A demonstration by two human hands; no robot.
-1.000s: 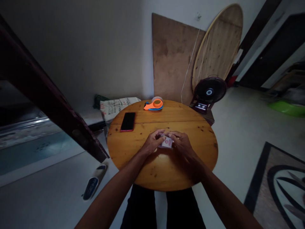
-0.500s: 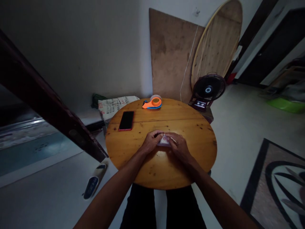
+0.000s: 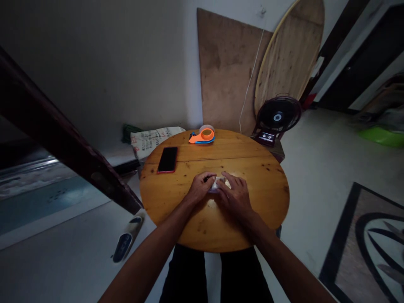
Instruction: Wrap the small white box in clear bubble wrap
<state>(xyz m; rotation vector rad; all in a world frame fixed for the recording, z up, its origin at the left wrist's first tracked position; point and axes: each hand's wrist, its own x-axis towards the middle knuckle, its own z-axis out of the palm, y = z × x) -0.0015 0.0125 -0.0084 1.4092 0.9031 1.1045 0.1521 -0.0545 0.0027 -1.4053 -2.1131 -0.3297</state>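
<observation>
A small pale packet point(image 3: 216, 185), whitish with a purple tint, lies at the middle of the round wooden table point(image 3: 202, 229). Its exact kind is too small and dim to make out. My left hand point(image 3: 201, 185) is closed on its left side, thumb on top and fingers curled behind it. On the packet's right side, my right hand point(image 3: 235, 191) has its thumb pressed on it, while the index finger is raised a little apart. The fingers hide parts of the packet.
A black phone with a red edge point(image 3: 167, 160) lies at the table's left. An orange and blue tape dispenser point(image 3: 203, 135) stands at the far edge. Beyond the table are a fan point(image 3: 277, 118), a brown board point(image 3: 227, 67) and a round wooden tabletop point(image 3: 290, 54) leaning on the wall.
My right hand's fingers have spread and moved slightly right, away from my left fingertips. The packet's upper face looks shifted or folded. My left hand has stayed nearly still.
</observation>
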